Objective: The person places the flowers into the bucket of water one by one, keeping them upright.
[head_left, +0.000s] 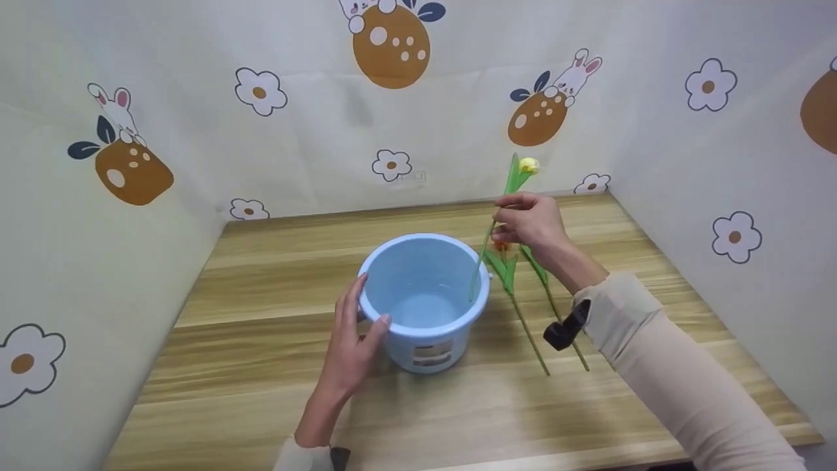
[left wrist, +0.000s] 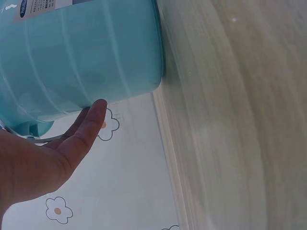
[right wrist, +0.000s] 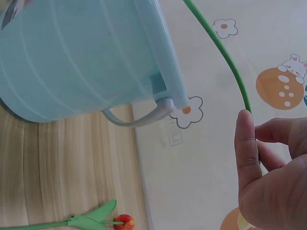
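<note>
A light blue bucket stands upright on the wooden table. My left hand rests against its near left side, fingers fairly straight along the outside and thumb at the rim; the left wrist view shows fingers touching the wall. Between thumb and fingers, my right hand pinches the green stem of a yellow tulip, blossom up. Its stem slants down, the lower end within the bucket's mouth. An orange-red tulip lies right of the bucket. Beside it lies another stem, its blossom hidden behind my right hand.
The wooden table meets patterned cloth walls at the back and both sides. A hinged handle hangs at the bucket's side. A black strap device sits on my right wrist, above the lying stems.
</note>
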`<state>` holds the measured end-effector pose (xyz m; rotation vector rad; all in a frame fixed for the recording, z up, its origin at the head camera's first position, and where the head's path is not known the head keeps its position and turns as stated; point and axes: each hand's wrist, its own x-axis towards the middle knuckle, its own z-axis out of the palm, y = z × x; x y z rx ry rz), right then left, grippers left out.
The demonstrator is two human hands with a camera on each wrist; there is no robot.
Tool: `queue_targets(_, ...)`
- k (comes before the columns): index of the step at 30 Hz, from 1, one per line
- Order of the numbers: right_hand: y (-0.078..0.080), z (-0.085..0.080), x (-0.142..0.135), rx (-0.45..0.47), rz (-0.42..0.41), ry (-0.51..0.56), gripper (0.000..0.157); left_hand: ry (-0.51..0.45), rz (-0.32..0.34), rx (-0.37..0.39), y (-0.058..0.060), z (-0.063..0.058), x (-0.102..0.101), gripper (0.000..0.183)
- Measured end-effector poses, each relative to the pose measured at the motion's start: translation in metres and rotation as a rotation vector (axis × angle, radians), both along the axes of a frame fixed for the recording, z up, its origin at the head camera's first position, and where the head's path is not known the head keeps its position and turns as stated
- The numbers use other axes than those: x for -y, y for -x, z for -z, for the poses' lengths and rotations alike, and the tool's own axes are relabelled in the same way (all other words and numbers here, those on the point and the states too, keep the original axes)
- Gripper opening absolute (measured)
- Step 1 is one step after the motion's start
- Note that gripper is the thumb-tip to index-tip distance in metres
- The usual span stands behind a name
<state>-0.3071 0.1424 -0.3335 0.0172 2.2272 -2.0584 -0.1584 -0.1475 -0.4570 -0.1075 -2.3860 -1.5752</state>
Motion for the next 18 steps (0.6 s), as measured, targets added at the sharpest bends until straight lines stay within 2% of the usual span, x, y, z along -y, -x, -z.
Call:
queue_targets(5, -0.002, 0.002, 0.014, -0.027, -0.038, -0.018, 0.031, -0.017, -0.014, 0.010, -0.005, 0.001, 0.002, 0.078)
queue_targets(11, -0.007, 0.000, 0.028, -0.073, -0.095, -0.021, 0.031, -0.009, -0.031, -0.007, -0.005, -0.001, 0.004, 0.080)
queue_targets(18, -0.015, 0.006, 0.026, -0.104, -0.125, -0.052, 0.030, 0.010, -0.016, -0.017, -0.001, 0.002, -0.004, 0.078)
